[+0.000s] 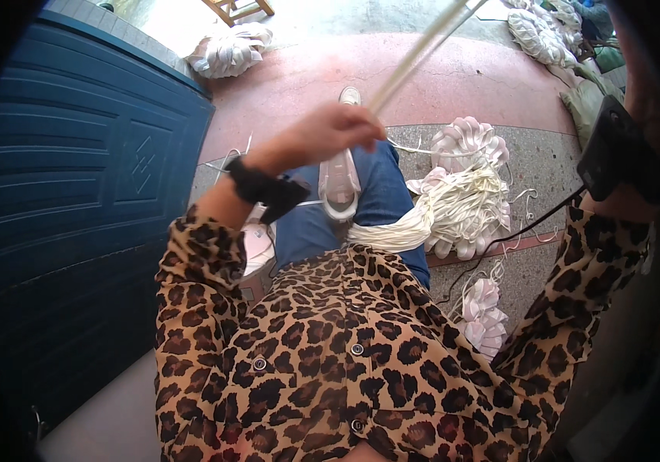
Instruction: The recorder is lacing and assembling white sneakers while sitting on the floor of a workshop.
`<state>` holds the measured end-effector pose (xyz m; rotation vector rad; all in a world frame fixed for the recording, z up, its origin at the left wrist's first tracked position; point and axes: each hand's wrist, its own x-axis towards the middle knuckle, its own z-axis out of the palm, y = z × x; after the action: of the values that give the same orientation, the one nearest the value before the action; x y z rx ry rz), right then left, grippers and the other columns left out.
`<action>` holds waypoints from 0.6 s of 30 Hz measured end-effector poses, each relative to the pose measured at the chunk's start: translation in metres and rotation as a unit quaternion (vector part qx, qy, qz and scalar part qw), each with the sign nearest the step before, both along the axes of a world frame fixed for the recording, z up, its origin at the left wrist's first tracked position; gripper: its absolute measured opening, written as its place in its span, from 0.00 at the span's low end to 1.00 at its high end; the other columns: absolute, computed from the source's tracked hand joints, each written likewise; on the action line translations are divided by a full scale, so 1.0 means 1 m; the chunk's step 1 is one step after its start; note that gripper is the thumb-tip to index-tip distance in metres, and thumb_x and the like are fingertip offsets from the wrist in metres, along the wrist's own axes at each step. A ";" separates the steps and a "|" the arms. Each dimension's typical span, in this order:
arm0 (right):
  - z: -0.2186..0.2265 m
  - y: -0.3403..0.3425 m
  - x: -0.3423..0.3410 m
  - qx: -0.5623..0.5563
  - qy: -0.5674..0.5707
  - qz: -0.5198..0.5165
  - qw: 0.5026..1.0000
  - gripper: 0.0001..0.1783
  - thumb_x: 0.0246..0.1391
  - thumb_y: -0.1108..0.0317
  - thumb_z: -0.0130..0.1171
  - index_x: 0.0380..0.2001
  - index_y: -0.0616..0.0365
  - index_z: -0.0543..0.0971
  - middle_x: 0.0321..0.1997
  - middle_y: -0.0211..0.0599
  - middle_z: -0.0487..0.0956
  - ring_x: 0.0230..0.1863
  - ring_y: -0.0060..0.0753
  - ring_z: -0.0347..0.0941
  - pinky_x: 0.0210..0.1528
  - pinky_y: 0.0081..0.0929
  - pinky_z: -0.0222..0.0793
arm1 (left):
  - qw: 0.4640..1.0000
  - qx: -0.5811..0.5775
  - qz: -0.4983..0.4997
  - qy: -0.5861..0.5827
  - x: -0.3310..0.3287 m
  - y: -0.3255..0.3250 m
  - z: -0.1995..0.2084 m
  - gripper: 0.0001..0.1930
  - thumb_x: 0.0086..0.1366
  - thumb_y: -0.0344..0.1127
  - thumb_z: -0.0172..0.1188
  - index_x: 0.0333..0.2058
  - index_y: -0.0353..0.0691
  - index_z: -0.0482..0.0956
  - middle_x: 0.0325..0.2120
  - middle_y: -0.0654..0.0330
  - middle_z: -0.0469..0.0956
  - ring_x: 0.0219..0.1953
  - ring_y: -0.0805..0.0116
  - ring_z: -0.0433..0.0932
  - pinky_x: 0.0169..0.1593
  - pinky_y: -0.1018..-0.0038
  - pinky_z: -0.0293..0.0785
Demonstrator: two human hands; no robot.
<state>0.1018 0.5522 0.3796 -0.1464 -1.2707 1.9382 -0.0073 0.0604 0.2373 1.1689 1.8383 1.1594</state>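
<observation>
My left hand [328, 132] is raised in front of me, fingers closed around pale cream strands [414, 58] that run taut up and to the right. My right forearm rises at the right edge with a black wrist device [614, 150]; the right hand itself is out of view. A thick bundle of cream strands with pale pink looped ends [453, 208] lies across my lap and onto the floor. I sit in blue jeans [380, 192] with a white shoe [339, 181] pointing forward.
A dark blue panelled door [76, 169] fills the left side. More pale looped bundles lie at the far left [230, 50], the far right [541, 35] and by my right hip [484, 316]. A black cable [514, 231] crosses the speckled floor.
</observation>
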 end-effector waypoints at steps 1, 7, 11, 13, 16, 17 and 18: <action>-0.011 0.025 0.005 -0.017 -0.018 -0.023 0.999 0.11 0.67 0.68 0.53 0.47 0.62 0.78 0.46 0.39 0.80 0.47 0.32 0.76 0.56 0.28 0.70 | 0.996 0.015 0.012 -0.091 -0.009 -0.022 0.019 0.12 0.73 0.37 0.54 0.44 0.35 0.80 0.35 0.58 0.80 0.36 0.73 0.77 0.48 0.71 0.76; -0.089 0.149 0.053 -0.049 -0.148 -0.129 0.979 0.09 0.68 0.69 0.53 0.45 0.61 0.79 0.43 0.38 0.81 0.43 0.30 0.77 0.53 0.28 0.72 | 0.725 0.373 0.449 -0.366 -0.158 -0.332 -0.011 0.09 0.77 0.37 0.46 0.37 0.41 0.72 0.18 0.68 0.60 0.18 0.75 0.57 0.26 0.76 0.60; -0.213 0.120 0.075 -0.020 -0.235 -0.104 0.966 0.10 0.66 0.70 0.55 0.46 0.61 0.79 0.42 0.35 0.81 0.41 0.27 0.76 0.47 0.25 0.73 | 0.587 0.253 0.698 -0.324 -0.177 -0.493 -0.040 0.13 0.77 0.45 0.45 0.34 0.47 0.69 0.13 0.71 0.53 0.15 0.75 0.53 0.21 0.74 0.55; -0.272 0.027 0.035 0.016 -0.324 -0.004 0.946 0.10 0.65 0.69 0.56 0.44 0.61 0.80 0.41 0.37 0.81 0.42 0.31 0.77 0.48 0.28 0.72 | 0.584 0.141 0.749 -0.280 -0.153 -0.486 -0.060 0.11 0.76 0.45 0.48 0.35 0.49 0.71 0.14 0.71 0.56 0.16 0.77 0.56 0.22 0.75 0.56; -0.297 -0.150 0.019 0.188 -0.434 0.193 0.859 0.10 0.62 0.67 0.56 0.41 0.60 0.82 0.40 0.39 0.82 0.43 0.36 0.77 0.49 0.33 0.72 | 0.700 0.000 0.651 -0.294 -0.125 -0.342 -0.106 0.09 0.73 0.43 0.51 0.39 0.47 0.76 0.17 0.72 0.63 0.19 0.79 0.61 0.24 0.76 0.59; -0.302 -0.201 0.017 0.263 -0.437 0.253 0.822 0.10 0.62 0.66 0.56 0.40 0.59 0.82 0.40 0.39 0.83 0.43 0.38 0.78 0.50 0.34 0.72 | 0.753 -0.052 0.583 -0.301 -0.102 -0.284 -0.113 0.09 0.72 0.42 0.53 0.40 0.47 0.78 0.18 0.72 0.65 0.20 0.79 0.63 0.25 0.77 0.59; -0.309 -0.244 0.016 0.330 -0.418 0.292 0.794 0.11 0.61 0.65 0.56 0.39 0.59 0.83 0.40 0.40 0.83 0.44 0.40 0.78 0.50 0.36 0.72 | 0.797 -0.098 0.514 -0.302 -0.075 -0.231 -0.120 0.09 0.71 0.42 0.54 0.42 0.46 0.80 0.19 0.72 0.68 0.21 0.80 0.64 0.25 0.77 0.60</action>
<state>0.1179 0.3081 0.0702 -0.2937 -2.7996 1.7936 -0.0826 -0.1706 0.1172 -0.4563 1.9557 1.5718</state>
